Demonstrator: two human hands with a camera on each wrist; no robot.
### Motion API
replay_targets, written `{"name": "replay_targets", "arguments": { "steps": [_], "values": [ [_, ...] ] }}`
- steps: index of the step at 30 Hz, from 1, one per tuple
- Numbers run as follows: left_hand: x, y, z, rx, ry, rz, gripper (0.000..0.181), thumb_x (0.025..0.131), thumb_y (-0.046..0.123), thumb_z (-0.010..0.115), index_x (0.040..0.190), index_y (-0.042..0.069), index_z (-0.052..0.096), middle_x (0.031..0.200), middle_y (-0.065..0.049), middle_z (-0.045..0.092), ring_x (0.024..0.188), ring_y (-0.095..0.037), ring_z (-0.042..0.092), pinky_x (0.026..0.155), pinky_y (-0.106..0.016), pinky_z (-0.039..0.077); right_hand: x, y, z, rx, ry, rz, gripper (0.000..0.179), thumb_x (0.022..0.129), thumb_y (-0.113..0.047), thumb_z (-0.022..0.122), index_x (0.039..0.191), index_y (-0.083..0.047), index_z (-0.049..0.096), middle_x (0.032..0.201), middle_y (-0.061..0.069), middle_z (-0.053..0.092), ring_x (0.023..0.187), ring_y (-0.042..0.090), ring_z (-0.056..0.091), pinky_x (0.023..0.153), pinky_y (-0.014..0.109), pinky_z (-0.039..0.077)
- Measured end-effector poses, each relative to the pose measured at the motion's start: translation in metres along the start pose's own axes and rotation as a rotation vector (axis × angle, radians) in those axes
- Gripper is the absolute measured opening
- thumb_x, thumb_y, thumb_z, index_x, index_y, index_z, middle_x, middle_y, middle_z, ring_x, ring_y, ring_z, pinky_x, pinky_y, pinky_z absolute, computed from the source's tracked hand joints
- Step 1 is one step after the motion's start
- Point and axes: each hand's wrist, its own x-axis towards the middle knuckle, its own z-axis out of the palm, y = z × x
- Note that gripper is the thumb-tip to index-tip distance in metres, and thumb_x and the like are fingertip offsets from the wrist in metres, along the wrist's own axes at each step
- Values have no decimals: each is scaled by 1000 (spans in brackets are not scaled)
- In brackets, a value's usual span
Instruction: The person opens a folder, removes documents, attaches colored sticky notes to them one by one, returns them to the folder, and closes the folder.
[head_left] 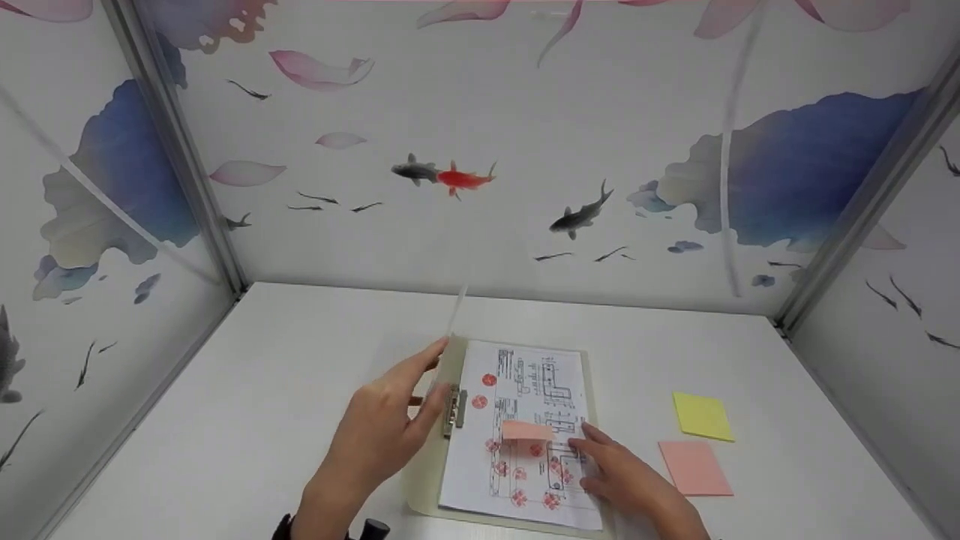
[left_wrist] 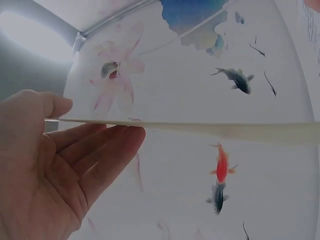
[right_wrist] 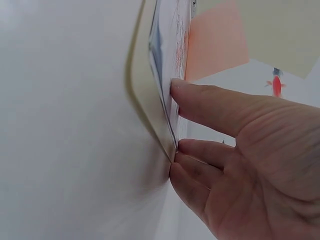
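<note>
A pale clipboard folder lies on the table with its cover raised, nearly edge-on in the head view. My left hand pinches that cover between thumb and fingers. Under the metal clip sits a stack of printed drawings with red stamp marks. A pink sticky note stands up from the top sheet. At the stack's right side is my right hand; in the right wrist view its thumb touches the paper and its other fingers meet the folder's edge.
To the right on the white table lie a yellow sticky pad and a pink sticky pad. White panels painted with fish and petals enclose the table at the back and sides.
</note>
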Motion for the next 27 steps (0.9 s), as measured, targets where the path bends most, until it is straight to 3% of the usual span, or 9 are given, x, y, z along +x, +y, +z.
{"name": "replay_targets", "arguments": {
  "steps": [2,7,12,18,23,27],
  "values": [
    [-1,2,5,2,-46,47,53,93,35,57,143,25,40,134,7,55,106,-7,62,73,-16,53,0,0,0,3,3,6,58,82,-23,71,136,-17,51,154,10,28,138,38,31,106,58,31],
    [-2,7,19,26,-150,152,73,86,27,69,147,29,29,145,10,43,117,-8,57,89,-24,51,1,0,0,18,11,-1,57,81,-19,72,134,-15,52,154,12,29,138,39,31,107,58,30],
    [-6,14,34,55,-232,240,79,83,27,72,148,29,27,148,5,39,129,-14,48,97,-31,48,3,0,-1,45,24,4,56,79,-17,74,131,-15,55,152,13,32,137,40,32,106,57,31],
    [-11,22,54,146,-240,386,72,81,21,72,144,24,38,141,-2,48,124,-15,53,97,-31,48,5,5,-2,84,103,-92,51,76,-11,76,124,-8,59,141,20,46,130,41,42,104,55,35],
    [-17,27,68,197,-311,442,71,81,22,72,144,26,38,140,-3,49,124,-16,52,96,-31,49,6,10,-5,137,125,-145,47,79,-15,75,123,-11,60,136,16,52,128,39,46,102,55,38],
    [-21,29,78,223,-350,478,67,83,24,71,142,27,40,137,-3,51,123,-15,52,94,-30,50,6,14,-7,138,163,-255,41,85,-20,69,123,-8,60,131,19,54,121,38,52,93,49,48]
  ]
}}
